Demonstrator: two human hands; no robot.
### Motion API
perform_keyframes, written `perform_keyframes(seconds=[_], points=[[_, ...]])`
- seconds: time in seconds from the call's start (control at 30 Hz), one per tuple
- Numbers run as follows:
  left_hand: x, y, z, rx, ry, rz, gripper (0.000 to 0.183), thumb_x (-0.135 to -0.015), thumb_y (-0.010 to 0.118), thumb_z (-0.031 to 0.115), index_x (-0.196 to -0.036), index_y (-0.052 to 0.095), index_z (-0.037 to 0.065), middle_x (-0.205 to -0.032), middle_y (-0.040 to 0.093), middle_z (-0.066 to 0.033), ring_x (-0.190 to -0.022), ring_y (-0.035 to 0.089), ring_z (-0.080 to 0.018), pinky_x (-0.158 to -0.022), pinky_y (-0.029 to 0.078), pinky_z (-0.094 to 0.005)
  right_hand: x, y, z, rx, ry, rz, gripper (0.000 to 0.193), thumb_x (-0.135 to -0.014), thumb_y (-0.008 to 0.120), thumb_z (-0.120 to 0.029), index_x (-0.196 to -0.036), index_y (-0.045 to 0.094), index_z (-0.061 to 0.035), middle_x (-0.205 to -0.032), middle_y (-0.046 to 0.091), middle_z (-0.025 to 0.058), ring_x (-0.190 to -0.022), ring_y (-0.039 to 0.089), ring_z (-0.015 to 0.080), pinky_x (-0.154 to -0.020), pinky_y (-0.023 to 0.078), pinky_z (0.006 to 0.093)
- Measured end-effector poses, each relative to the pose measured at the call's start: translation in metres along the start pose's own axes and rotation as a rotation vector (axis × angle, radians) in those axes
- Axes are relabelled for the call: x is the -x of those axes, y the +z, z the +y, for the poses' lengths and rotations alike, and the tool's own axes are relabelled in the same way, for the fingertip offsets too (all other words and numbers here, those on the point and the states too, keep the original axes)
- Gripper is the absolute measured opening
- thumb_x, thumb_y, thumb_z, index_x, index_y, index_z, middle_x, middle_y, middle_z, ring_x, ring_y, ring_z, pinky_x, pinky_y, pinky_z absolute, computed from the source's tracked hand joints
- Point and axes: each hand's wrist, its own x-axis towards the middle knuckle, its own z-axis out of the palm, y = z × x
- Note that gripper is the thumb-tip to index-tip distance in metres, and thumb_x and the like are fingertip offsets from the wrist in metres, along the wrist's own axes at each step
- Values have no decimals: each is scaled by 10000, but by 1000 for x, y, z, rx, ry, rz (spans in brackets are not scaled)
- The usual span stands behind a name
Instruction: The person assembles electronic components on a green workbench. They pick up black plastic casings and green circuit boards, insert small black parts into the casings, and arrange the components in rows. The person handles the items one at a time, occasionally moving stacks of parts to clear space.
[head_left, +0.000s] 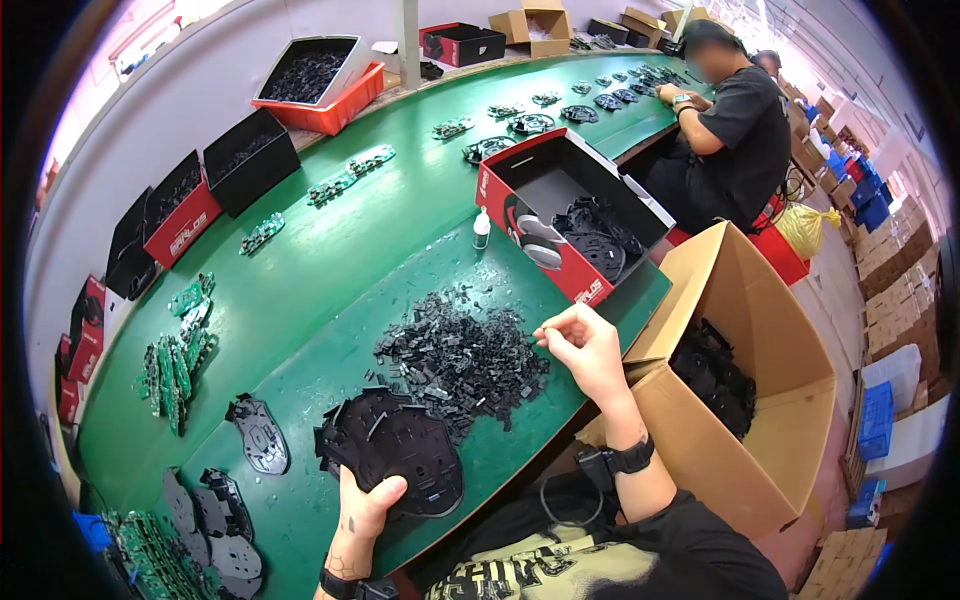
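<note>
Above the green workbench (330,250), the left hand (363,506) is holding a black shell (405,450) beside a heap of small parts (462,358), while the right hand (590,350) is pinching narrowly, anything held being indiscernible.

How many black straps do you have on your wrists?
2: a black strap around the left wrist, below the left hand gripping a curved black plastic shell; another black strap around the right wrist, beside the large open brown cardboard box.

The left hand (366,503) grips black moulded plastic (405,445) — the right hand (588,350), pinched, hovers near a parts heap (460,355).
</note>
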Motion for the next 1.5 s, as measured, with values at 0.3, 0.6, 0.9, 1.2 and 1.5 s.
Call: perform_keyframes(seconds=[0.3,0.6,0.9,1.2,1.5], points=[[-1,-4,-2,-31,-90,88,830,-681,813,181,-1358,375,-19,-1265,537,-130,-1154,534,-253,-1006,419,-388,31,34,-23,-383,86,-174,134,-797,646,82,-900,615,2,-881,672,116,-788,648,162,-736,530,276],[-2,-3,6,-28,-71,162,800,-728,805,192,-1341,356,-56,-1265,527,-144,-1139,534,-228,-1005,417,-371,71,79,-36,-552,248,-560,169,-774,648,133,-915,667,43,-940,648,110,-855,631,162,-787,523,276],[-6,-3,3,-30,-1,124,733,-746,792,196,-1311,396,-49,-1241,547,-138,-1107,551,-208,-979,437,-360,65,83,-53,-68,-122,-598,185,-731,677,98,-876,703,-13,-874,655,82,-841,641,171,-744,516,275],[-2,-3,6,-117,-41,153,751,-744,803,224,-1315,399,-49,-1252,545,-142,-1126,543,-216,-989,433,-361,68,88,-52,110,-285,-488,198,-699,713,44,-872,726,-52,-841,663,74,-766,647,184,-704,513,273],[0,5,15,-224,-61,189,795,-727,822,267,-1311,398,-69,-1263,533,-156,-1142,529,-227,-1005,415,-362,69,91,-51,167,-295,-501,184,-698,721,42,-865,713,-37,-812,643,71,-725,627,173,-649,497,273]])
